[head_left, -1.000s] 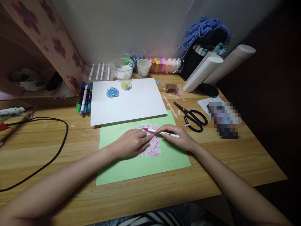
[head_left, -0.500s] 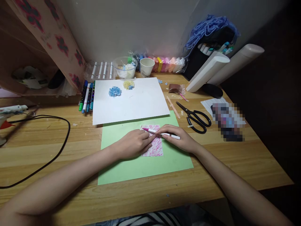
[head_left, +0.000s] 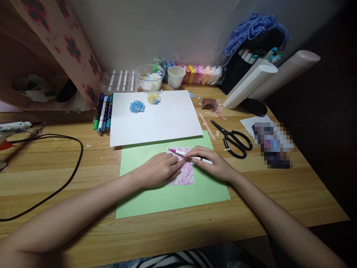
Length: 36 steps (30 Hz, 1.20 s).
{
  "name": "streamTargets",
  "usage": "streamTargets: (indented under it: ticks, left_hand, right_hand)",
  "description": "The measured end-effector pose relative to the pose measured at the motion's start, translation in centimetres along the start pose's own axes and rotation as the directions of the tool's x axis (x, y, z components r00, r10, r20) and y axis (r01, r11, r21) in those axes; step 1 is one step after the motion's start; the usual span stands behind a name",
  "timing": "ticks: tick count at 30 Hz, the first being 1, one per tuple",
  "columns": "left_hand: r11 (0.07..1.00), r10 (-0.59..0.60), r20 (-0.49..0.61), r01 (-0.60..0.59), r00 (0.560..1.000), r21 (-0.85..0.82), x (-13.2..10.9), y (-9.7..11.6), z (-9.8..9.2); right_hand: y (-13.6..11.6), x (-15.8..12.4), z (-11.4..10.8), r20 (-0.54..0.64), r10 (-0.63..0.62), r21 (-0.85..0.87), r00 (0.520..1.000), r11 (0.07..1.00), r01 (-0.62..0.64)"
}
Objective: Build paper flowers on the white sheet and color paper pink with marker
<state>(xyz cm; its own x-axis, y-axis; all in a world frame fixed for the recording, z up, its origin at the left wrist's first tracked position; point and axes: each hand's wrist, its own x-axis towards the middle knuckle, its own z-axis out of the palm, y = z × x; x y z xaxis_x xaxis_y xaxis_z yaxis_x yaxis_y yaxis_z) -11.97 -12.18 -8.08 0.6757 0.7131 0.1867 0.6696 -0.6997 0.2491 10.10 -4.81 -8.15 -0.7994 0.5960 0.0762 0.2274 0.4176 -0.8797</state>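
Observation:
A pink marker (head_left: 206, 160) with a white barrel is gripped in my right hand (head_left: 210, 163). Its coloured tip rests at or just over the upper left corner of a small white paper (head_left: 187, 178) covered in pink strokes. My left hand (head_left: 160, 169) lies across the left part of this paper, fingers stretched flat towards the right and hiding some strokes. Both hands are close together, the left fingers below the marker. Under the small paper is a light green sheet (head_left: 145, 203).
Behind lies a white sheet (head_left: 167, 126) with blue shreds (head_left: 137, 107) and yellow shreds (head_left: 153, 98). Black-handled scissors (head_left: 234, 141) and a wooden stick (head_left: 207, 127) lie right. Several markers (head_left: 104, 113) and a black cable (head_left: 79, 160) are left. A paper cup (head_left: 175, 79) stands behind.
The marker tip has shifted slightly up and left over the small paper. My left hand stays in place on it. The camera view has moved a little.

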Motion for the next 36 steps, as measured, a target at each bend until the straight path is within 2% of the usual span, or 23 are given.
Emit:
streamTargets:
  ticks: [2,6,13,20,24,27,36]
  left_hand:
    - [1.000,0.001,0.010,-0.002,1.000,0.016,-0.01,-0.03,0.06]
    - [1.000,0.009,0.000,-0.009,1.000,0.021,-0.03,-0.07,0.17]
    - [1.000,0.012,-0.006,-0.012,1.000,0.014,0.06,0.01,-0.05]
    - [1.000,0.003,0.000,-0.003,1.000,0.017,-0.07,0.01,0.08]
    - [0.999,0.006,0.009,-0.006,1.000,0.038,-0.08,0.00,0.07]
    - [0.999,0.005,0.000,-0.005,1.000,0.031,-0.08,0.02,0.01]
    - [1.000,0.003,0.001,-0.003,1.000,-0.005,-0.15,-0.01,-0.05]
  right_hand:
    - [0.02,0.00,0.01,-0.023,0.002,-0.004,1.000,1.000,-0.002]
    - [-0.05,0.00,-0.04,0.016,-0.002,0.001,1.000,1.000,0.002]
    - [-0.04,0.08,0.04,0.011,0.001,0.005,1.000,1.000,-0.001]
    - [-0.02,-0.13,-0.10,-0.011,0.050,0.036,0.999,0.998,-0.049]
    - [0.06,-0.24,-0.18,-0.068,0.057,0.046,0.996,0.997,-0.054]
    - [0.04,-0.24,-0.18,-0.037,0.050,0.050,0.998,0.998,-0.049]
    - [-0.05,-0.21,-0.27,-0.080,0.064,0.068,0.995,0.996,-0.058]
